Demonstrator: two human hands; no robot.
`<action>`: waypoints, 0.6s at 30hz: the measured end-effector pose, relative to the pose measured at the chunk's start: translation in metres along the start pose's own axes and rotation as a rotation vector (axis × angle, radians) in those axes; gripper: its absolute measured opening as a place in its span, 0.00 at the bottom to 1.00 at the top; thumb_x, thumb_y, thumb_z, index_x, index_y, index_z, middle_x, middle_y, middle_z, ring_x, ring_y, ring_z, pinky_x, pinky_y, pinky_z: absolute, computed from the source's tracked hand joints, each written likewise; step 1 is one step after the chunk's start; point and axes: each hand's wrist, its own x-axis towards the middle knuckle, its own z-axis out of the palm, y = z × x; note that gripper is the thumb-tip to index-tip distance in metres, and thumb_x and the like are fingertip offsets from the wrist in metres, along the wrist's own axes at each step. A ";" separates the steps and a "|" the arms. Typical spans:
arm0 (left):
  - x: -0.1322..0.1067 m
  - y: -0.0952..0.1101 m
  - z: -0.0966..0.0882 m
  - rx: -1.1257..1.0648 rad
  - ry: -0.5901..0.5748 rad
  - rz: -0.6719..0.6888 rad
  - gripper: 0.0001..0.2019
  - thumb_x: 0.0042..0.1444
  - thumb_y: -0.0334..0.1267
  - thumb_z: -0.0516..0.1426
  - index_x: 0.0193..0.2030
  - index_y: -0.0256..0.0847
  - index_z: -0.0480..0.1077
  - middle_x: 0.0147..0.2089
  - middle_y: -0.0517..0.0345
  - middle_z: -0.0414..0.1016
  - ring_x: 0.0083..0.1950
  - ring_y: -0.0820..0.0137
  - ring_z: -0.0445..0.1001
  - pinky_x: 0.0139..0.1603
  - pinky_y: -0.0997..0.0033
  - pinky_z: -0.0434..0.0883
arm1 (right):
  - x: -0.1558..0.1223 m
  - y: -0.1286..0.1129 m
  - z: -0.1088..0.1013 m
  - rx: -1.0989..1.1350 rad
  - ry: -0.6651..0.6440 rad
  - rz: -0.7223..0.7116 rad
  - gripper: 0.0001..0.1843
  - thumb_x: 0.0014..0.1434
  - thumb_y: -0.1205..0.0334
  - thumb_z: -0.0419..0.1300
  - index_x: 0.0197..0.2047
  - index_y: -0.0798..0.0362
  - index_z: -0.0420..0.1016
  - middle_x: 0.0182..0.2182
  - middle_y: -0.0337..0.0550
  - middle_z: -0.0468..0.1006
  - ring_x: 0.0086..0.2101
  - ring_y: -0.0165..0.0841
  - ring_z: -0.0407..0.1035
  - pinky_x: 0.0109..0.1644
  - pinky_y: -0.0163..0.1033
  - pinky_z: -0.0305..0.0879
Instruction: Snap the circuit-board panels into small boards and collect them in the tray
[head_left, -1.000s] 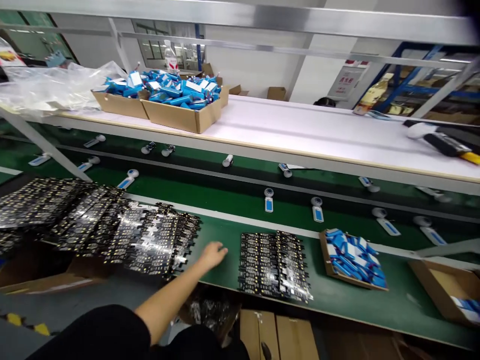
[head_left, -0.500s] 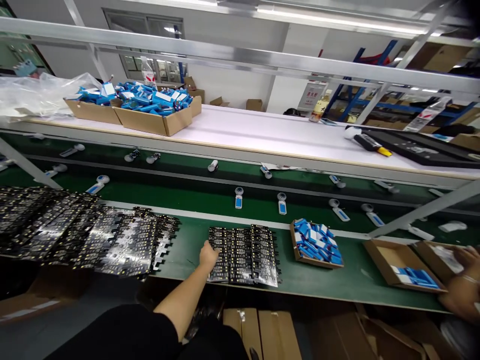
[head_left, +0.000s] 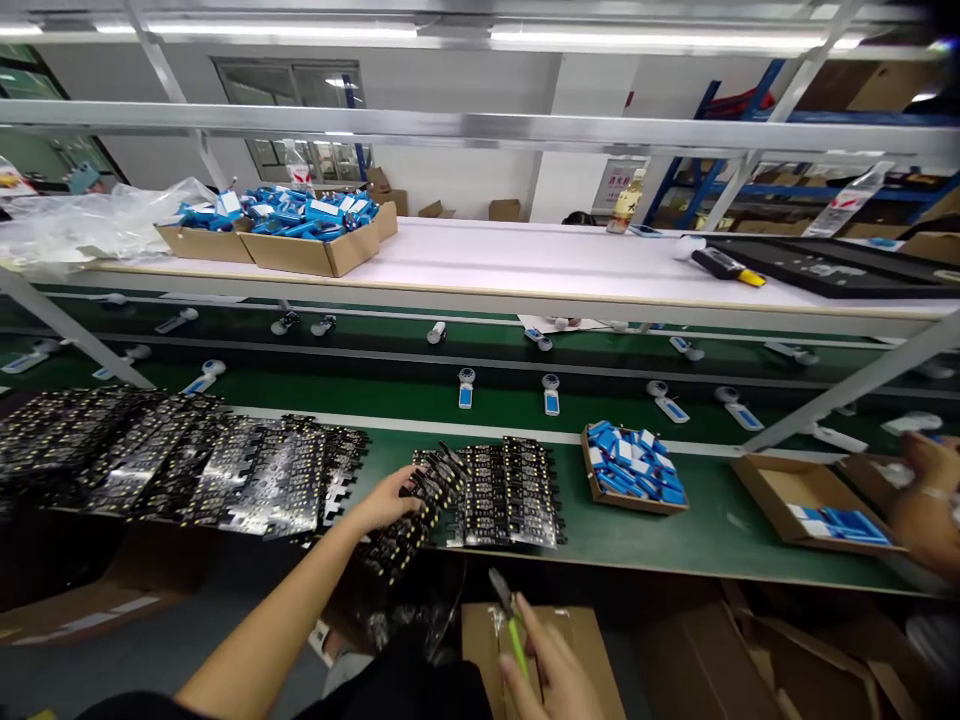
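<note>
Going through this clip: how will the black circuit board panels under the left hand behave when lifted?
Likely stiff but thin: the black circuit board panels fan out under the left hand without sagging much. Their glossy faces may let the stack slide apart. The small edge tabs look apt to snap if knocked.

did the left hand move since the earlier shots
Yes: the left hand has shifted left, farther from the cardboard tray of blue packs, and now holds raised circuit board strips.

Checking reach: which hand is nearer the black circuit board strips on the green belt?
Left. The left hand touches the black circuit board strips; the right hand is below the belt edge, holding a green-handled tool.
</note>
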 end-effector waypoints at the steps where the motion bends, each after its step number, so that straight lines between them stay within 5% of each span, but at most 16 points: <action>1: -0.021 0.008 -0.008 -0.012 -0.076 0.032 0.30 0.45 0.30 0.62 0.58 0.46 0.68 0.45 0.57 0.77 0.45 0.63 0.76 0.48 0.68 0.72 | 0.009 -0.005 -0.006 0.043 0.010 -0.067 0.29 0.64 0.48 0.52 0.66 0.43 0.58 0.49 0.47 0.77 0.47 0.39 0.74 0.45 0.37 0.73; 4: -0.084 0.028 -0.029 -0.044 -0.306 0.126 0.32 0.48 0.34 0.62 0.62 0.52 0.65 0.46 0.57 0.75 0.42 0.64 0.75 0.45 0.68 0.73 | 0.038 -0.025 -0.029 0.069 0.076 -0.198 0.30 0.64 0.51 0.54 0.67 0.44 0.55 0.48 0.48 0.76 0.48 0.40 0.72 0.47 0.41 0.72; 8: -0.136 0.042 -0.051 -0.044 -0.286 0.127 0.31 0.48 0.36 0.63 0.61 0.53 0.67 0.47 0.54 0.74 0.48 0.60 0.72 0.43 0.68 0.73 | 0.062 -0.047 -0.048 0.074 -0.027 -0.280 0.28 0.64 0.53 0.54 0.66 0.42 0.57 0.47 0.45 0.75 0.46 0.37 0.72 0.47 0.39 0.71; 11: -0.151 0.042 -0.064 -0.044 -0.240 0.096 0.30 0.46 0.35 0.64 0.59 0.53 0.70 0.46 0.54 0.76 0.47 0.59 0.72 0.45 0.66 0.73 | 0.064 -0.057 -0.040 0.098 -0.169 -0.336 0.27 0.65 0.54 0.53 0.67 0.40 0.56 0.49 0.43 0.75 0.47 0.35 0.72 0.49 0.36 0.70; 16: -0.163 0.032 -0.077 -0.037 -0.197 0.013 0.32 0.46 0.34 0.62 0.60 0.54 0.68 0.44 0.54 0.73 0.35 0.66 0.71 0.36 0.70 0.72 | 0.056 -0.074 -0.014 -0.219 -0.008 -0.293 0.28 0.65 0.53 0.52 0.67 0.42 0.58 0.36 0.46 0.76 0.33 0.39 0.73 0.35 0.40 0.70; 18: -0.167 0.024 -0.081 -0.104 -0.187 -0.028 0.32 0.45 0.34 0.63 0.60 0.54 0.69 0.44 0.55 0.72 0.33 0.68 0.69 0.35 0.71 0.72 | 0.057 -0.077 -0.011 -0.150 -0.082 -0.301 0.29 0.64 0.52 0.53 0.67 0.42 0.56 0.39 0.46 0.77 0.36 0.38 0.73 0.38 0.39 0.71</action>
